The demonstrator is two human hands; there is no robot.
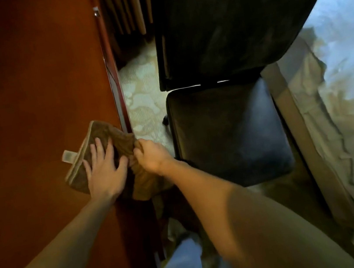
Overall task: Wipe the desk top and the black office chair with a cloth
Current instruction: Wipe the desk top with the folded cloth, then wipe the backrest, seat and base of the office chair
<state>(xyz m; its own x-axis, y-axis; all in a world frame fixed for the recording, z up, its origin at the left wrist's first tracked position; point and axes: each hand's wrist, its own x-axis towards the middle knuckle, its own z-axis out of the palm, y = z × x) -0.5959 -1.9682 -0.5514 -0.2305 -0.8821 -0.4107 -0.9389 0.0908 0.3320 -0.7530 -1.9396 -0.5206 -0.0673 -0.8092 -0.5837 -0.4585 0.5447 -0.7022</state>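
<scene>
While a brown cloth [106, 130] is pinned to the reddish wooden worktop [28, 98] at its right-hand edge, the left grip [104, 167] is laid flat upon it, fingers straight and spread, nothing clasped. The right grip [150, 155] is closed round a bunched corner of the cloth that hangs past the edge, over the gap between worktop and black office chair [228, 133]. The arrangement is judged to be one of readying. The fabric is held down by one palm so that the loose end can be drawn taut or folded back by the other. The cloth's hemmed side is seen running on a slant, from near the person away toward the worktop's edge, and the long axis is taken to follow it. A pale label [68, 155] is pointed leftward, inward over the worktop. The chair is set just beside the worktop, touched by neither grip. Patterned carpet [138, 82] is shown between them, with pale bedding [348, 85] at far right.
</scene>
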